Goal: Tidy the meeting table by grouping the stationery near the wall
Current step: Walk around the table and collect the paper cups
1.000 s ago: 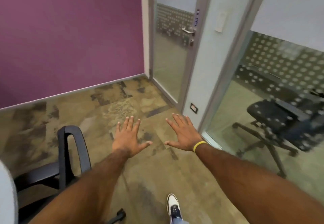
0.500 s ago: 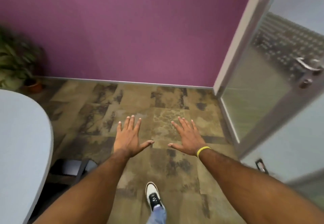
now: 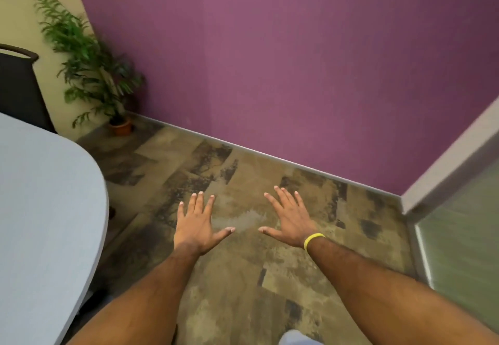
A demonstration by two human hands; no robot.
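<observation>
My left hand point(image 3: 197, 223) and my right hand point(image 3: 290, 220) are stretched out in front of me, palms down, fingers spread, holding nothing. They hover over the patterned floor. A yellow band point(image 3: 313, 239) circles my right wrist. The rounded end of the grey meeting table point(image 3: 46, 209) fills the left side, just left of my left forearm. No stationery shows on the visible part of the table. The purple wall point(image 3: 297, 61) stands ahead.
A potted plant point(image 3: 91, 66) stands in the far left corner where the cream wall meets the purple one. A dark chair back point(image 3: 19, 85) rises behind the table. A frosted glass panel point(image 3: 464, 236) with a grey frame is at the right.
The view has swung left: the glass door and the office chair have left the frame, and the table, plant and cream wall have come in. Both hands stay spread and empty.
</observation>
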